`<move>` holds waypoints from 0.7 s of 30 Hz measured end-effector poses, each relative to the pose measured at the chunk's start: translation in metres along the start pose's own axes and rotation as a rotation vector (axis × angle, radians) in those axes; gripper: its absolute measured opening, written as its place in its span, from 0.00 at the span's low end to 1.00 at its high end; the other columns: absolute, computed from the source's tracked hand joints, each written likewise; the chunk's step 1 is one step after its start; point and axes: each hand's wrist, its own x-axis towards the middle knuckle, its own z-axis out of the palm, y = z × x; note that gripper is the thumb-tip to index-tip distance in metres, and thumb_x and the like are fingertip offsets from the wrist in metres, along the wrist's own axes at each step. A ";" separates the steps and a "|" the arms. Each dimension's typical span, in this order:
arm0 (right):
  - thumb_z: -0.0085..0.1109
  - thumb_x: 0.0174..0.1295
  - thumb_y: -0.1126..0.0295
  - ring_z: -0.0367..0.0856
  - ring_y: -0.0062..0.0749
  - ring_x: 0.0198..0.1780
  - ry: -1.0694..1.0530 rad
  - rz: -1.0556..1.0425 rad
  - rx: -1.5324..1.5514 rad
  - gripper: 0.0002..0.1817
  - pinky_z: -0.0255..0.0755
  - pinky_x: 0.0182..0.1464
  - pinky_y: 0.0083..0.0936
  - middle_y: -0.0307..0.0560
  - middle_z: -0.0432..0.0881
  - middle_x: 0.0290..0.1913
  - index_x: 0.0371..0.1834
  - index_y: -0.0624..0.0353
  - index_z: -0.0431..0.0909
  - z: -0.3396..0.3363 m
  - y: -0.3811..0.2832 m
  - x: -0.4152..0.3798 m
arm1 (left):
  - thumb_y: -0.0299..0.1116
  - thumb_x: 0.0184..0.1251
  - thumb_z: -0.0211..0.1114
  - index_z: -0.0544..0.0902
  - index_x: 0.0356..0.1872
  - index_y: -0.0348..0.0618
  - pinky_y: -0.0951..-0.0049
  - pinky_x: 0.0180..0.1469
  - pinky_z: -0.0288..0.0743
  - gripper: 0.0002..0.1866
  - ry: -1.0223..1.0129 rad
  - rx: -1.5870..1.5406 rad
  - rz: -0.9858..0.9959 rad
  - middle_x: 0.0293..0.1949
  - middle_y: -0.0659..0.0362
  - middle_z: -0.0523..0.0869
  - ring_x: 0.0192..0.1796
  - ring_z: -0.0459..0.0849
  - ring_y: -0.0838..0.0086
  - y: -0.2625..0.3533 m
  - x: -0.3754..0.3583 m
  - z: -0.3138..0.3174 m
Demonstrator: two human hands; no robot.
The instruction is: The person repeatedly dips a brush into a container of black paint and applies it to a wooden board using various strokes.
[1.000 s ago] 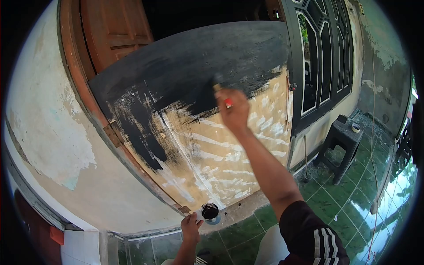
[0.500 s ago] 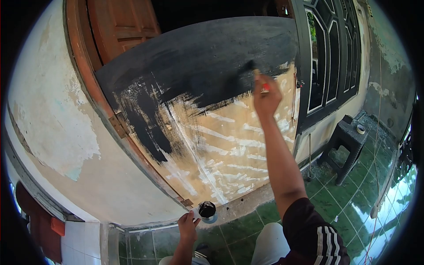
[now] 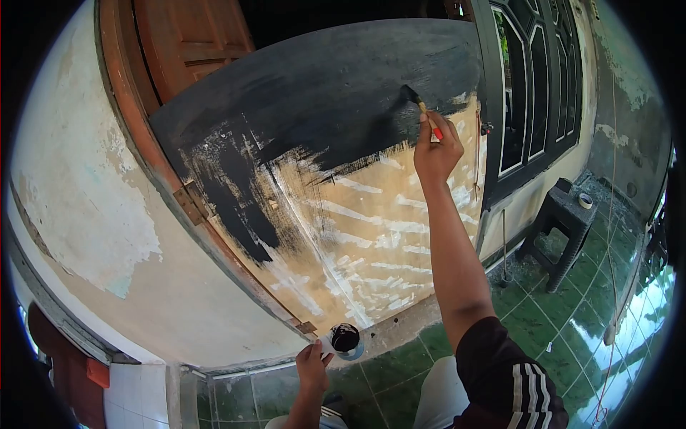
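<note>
My right hand (image 3: 436,159) is closed around the handle of a paintbrush (image 3: 411,94). Black paint coats its bristles, which are at the upper right part of a wooden door panel (image 3: 400,247). The panel's top and a strip down its left side are black; lower down, bare tan wood shows white streaks. Low at the panel's bottom edge, my left hand (image 3: 311,367) grips a small paint cup (image 3: 346,338) by its side. Black paint shows inside the cup.
A dark stool (image 3: 564,218) with a roll of tape (image 3: 586,201) on it stands at the right on green floor tiles (image 3: 525,332). A black-framed window (image 3: 525,93) adjoins the panel. Peeling wall (image 3: 107,207) and a brown door frame (image 3: 136,93) lie left.
My right hand has shifted slightly right, and the brush tip slightly up. My left hand and the paint cup appear a little further right, as the view has shifted slightly.
</note>
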 end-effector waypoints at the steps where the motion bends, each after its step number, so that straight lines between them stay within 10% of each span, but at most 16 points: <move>1: 0.68 0.66 0.73 0.87 0.46 0.42 0.025 -0.034 -0.045 0.05 0.80 0.45 0.34 0.49 0.88 0.43 0.44 0.59 0.86 0.002 0.003 -0.002 | 0.35 0.80 0.62 0.81 0.48 0.26 0.65 0.51 0.88 0.16 0.001 0.000 -0.001 0.43 0.53 0.86 0.44 0.86 0.70 -0.001 0.001 -0.001; 5: 0.68 0.60 0.79 0.87 0.43 0.46 -0.242 -0.275 0.150 0.09 0.80 0.45 0.33 0.50 0.88 0.43 0.44 0.59 0.86 0.027 -0.061 -0.060 | 0.35 0.80 0.62 0.81 0.48 0.26 0.65 0.51 0.87 0.16 0.016 0.011 -0.002 0.43 0.53 0.86 0.44 0.86 0.71 -0.004 0.006 -0.002; 10: 0.70 0.60 0.80 0.88 0.41 0.45 -0.572 -0.018 0.559 0.08 0.81 0.48 0.30 0.51 0.89 0.45 0.42 0.59 0.87 0.029 -0.132 -0.092 | 0.36 0.80 0.62 0.82 0.47 0.27 0.65 0.52 0.87 0.16 -0.010 0.022 -0.007 0.43 0.53 0.86 0.44 0.86 0.70 -0.003 0.009 0.002; 14: 0.72 0.61 0.76 0.88 0.35 0.43 -0.318 0.291 0.391 0.07 0.80 0.45 0.28 0.49 0.90 0.43 0.42 0.60 0.88 0.034 -0.080 -0.053 | 0.36 0.80 0.62 0.82 0.47 0.26 0.65 0.53 0.86 0.16 -0.015 -0.014 -0.025 0.43 0.53 0.86 0.45 0.86 0.69 -0.003 0.005 0.003; 21: 0.67 0.65 0.75 0.78 0.45 0.31 0.001 -0.160 -0.075 0.04 0.72 0.33 0.38 0.47 0.78 0.29 0.41 0.59 0.86 0.033 -0.075 -0.031 | 0.35 0.80 0.62 0.82 0.50 0.24 0.64 0.55 0.86 0.18 -0.050 -0.037 -0.031 0.45 0.52 0.86 0.47 0.86 0.69 -0.006 0.013 0.009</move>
